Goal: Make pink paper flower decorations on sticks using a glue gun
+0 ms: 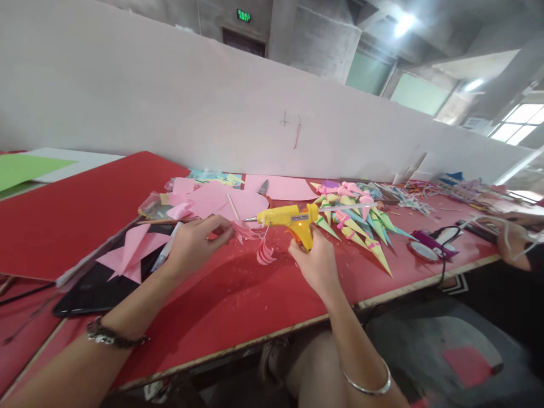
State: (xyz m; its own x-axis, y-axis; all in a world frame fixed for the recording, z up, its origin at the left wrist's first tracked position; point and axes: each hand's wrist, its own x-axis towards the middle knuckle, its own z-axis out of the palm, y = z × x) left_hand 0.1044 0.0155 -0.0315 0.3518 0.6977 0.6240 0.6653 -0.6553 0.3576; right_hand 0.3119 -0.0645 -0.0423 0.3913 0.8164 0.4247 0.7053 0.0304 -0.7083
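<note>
My right hand (317, 263) is wrapped around the handle of the yellow glue gun (289, 220), which should feel light and stiff, its plastic a bit smooth — the handle is the place to grip, since the lit lamp suggests a warmed metal nozzle (250, 219) that I'd keep my skin away from. A clear glue stick (348, 207) juts out from its back, and I judge it would bend or catch if knocked. The gun sits above the surface (238, 300), pointing left across to my left hand (215, 232). Just beside those fingertips, under the nozzle, is a curled pink paper piece (244, 231); my left fingers are bent in near its edge, but I cannot tell whether they pinch it or stand slightly apart. It ought to weigh almost nothing, soft and easy to crease — best taken lightly by an outer edge, clear of the heat. A second pink curl (266, 253) shows below the gun, between my two hands, nearer the right one.
</note>
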